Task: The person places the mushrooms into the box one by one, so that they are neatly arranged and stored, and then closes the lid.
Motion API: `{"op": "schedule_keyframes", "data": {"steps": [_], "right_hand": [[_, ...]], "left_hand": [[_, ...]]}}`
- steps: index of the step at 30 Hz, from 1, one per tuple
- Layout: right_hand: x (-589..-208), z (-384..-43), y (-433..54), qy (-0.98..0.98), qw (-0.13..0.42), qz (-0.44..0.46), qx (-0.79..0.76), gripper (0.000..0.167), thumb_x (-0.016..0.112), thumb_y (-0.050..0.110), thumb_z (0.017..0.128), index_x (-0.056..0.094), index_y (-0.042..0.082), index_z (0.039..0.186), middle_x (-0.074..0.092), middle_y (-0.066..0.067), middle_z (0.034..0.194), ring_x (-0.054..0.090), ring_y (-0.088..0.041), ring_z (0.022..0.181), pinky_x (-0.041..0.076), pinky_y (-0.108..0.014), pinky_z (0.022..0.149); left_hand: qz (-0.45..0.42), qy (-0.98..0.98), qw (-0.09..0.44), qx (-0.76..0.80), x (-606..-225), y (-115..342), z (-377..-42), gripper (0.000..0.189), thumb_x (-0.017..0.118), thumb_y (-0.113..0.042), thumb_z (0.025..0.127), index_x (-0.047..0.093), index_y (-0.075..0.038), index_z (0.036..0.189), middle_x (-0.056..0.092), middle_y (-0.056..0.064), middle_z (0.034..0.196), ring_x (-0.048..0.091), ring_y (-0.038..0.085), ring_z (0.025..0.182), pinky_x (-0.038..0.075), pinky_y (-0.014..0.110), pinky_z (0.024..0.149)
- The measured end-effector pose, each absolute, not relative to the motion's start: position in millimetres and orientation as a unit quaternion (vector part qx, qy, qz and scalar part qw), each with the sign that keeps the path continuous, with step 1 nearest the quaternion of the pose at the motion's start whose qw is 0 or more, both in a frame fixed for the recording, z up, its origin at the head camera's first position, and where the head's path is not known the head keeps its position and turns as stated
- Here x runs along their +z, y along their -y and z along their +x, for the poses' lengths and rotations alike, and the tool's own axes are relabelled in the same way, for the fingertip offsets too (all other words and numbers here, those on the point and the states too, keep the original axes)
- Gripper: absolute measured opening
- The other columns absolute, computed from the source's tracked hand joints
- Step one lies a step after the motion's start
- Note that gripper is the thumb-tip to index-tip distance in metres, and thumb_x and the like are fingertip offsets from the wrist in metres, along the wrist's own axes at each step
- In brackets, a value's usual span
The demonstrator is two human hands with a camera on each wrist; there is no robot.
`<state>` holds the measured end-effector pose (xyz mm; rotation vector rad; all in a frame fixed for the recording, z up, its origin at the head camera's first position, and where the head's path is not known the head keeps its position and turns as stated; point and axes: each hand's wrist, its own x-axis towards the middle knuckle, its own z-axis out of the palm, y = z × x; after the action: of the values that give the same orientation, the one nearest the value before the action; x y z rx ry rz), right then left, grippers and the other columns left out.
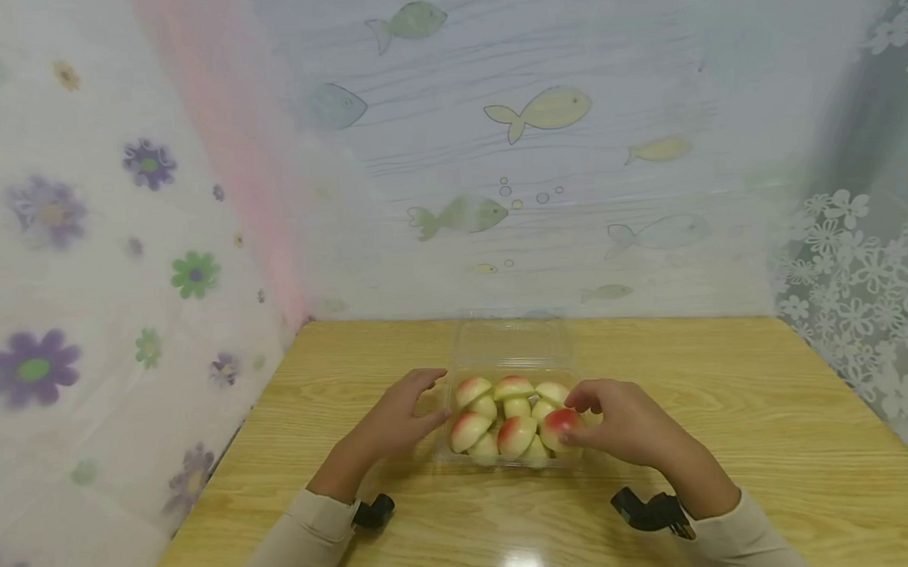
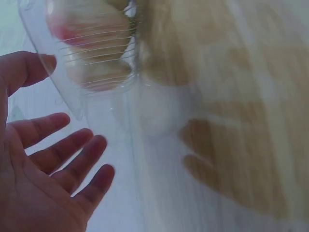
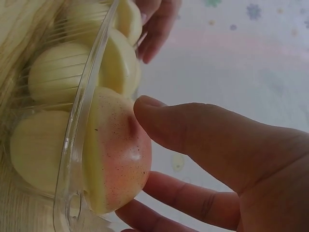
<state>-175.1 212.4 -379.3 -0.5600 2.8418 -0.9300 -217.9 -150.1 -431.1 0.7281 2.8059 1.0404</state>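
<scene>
A clear plastic clamshell box (image 1: 446,451) sits on the table, its lid (image 1: 512,340) tipped back. Inside are several pale yellow, red-topped dome-shaped pieces, like fruit or mushroom caps, in two rows, with rounded yellow pieces beneath them. My right hand (image 1: 627,419) has its thumb and fingers curled about the reddest cap (image 1: 560,428) at the near right corner; the thumb (image 3: 154,113) meets its edge. At the box's left side is my left hand (image 1: 398,415), fingers spread and holding nothing. Its thumb tip (image 2: 46,63) shows through the clear rim, at or very near it.
A wood-grain table (image 1: 337,363) lies under the box. Behind stands a pale wall sheet (image 1: 543,255) with fish drawings; a flowered sheet (image 1: 110,312) hangs at left, white flower lace (image 1: 859,261) at right. Black wrist mounts (image 1: 650,510) sit below the hands.
</scene>
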Motion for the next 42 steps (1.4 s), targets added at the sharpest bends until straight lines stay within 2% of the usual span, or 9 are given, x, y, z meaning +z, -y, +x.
{"op": "schedule_keyframes", "data": {"steps": [11, 21, 28, 31, 37, 42], "right_hand": [[-379, -174, -216, -0.926, 0.055, -0.167, -0.333, 0.039, 0.079, 0.041, 0.091, 0.073, 0.014, 0.118, 0.072, -0.004, 0.119, 0.066, -0.029, 0.108, 0.058, -0.045, 0.083], [-389, -184, -230, -0.936, -0.03, -0.191, -0.295, 0.034, 0.076, 0.035, 0.096, 0.074, 0.01, 0.119, 0.072, -0.008, 0.122, 0.067, -0.033, 0.108, 0.058, -0.049, 0.084], [-391, -190, -246, -0.944, -0.07, -0.207, -0.247, 0.035, 0.073, 0.034, 0.099, 0.072, 0.007, 0.12, 0.07, -0.011, 0.122, 0.066, -0.035, 0.108, 0.057, -0.052, 0.086], [-389, -192, -254, -0.947, -0.085, -0.216, -0.223, 0.035, 0.073, 0.035, 0.099, 0.072, 0.006, 0.119, 0.07, -0.012, 0.121, 0.067, -0.035, 0.108, 0.056, -0.054, 0.087], [-385, -194, -268, -0.953, -0.105, -0.222, -0.177, 0.033, 0.072, 0.034, 0.099, 0.072, 0.007, 0.118, 0.07, -0.013, 0.12, 0.066, -0.037, 0.11, 0.055, -0.057, 0.09], [-381, -197, -281, -0.96, -0.111, -0.215, -0.139, 0.04, 0.07, 0.038, 0.1, 0.07, 0.007, 0.124, 0.068, -0.017, 0.126, 0.064, -0.042, 0.114, 0.053, -0.061, 0.091]], "left_hand": [[0.264, -0.927, 0.004, 0.266, -428, 149, -216, 0.063, 0.06, -0.044, 0.105, 0.045, -0.012, 0.157, 0.046, 0.008, 0.16, 0.042, 0.033, 0.148, 0.039, 0.055, 0.118], [0.275, -0.928, -0.014, 0.251, -428, 150, -215, 0.062, 0.059, -0.044, 0.106, 0.047, -0.01, 0.156, 0.049, 0.009, 0.158, 0.044, 0.035, 0.147, 0.039, 0.057, 0.118], [0.277, -0.93, -0.03, 0.24, -430, 150, -214, 0.061, 0.06, -0.043, 0.106, 0.048, -0.011, 0.156, 0.048, 0.009, 0.159, 0.044, 0.036, 0.147, 0.039, 0.058, 0.117], [0.273, -0.934, -0.03, 0.23, -431, 150, -212, 0.061, 0.058, -0.045, 0.106, 0.046, -0.013, 0.157, 0.045, 0.007, 0.162, 0.042, 0.034, 0.148, 0.038, 0.057, 0.118], [0.292, -0.936, -0.047, 0.19, -429, 150, -210, 0.062, 0.052, -0.046, 0.108, 0.044, -0.01, 0.159, 0.039, 0.009, 0.165, 0.041, 0.037, 0.148, 0.037, 0.06, 0.118], [0.307, -0.941, -0.049, 0.135, -424, 153, -208, 0.064, 0.048, -0.049, 0.109, 0.041, -0.009, 0.159, 0.038, 0.008, 0.166, 0.041, 0.034, 0.15, 0.036, 0.057, 0.12]]}}
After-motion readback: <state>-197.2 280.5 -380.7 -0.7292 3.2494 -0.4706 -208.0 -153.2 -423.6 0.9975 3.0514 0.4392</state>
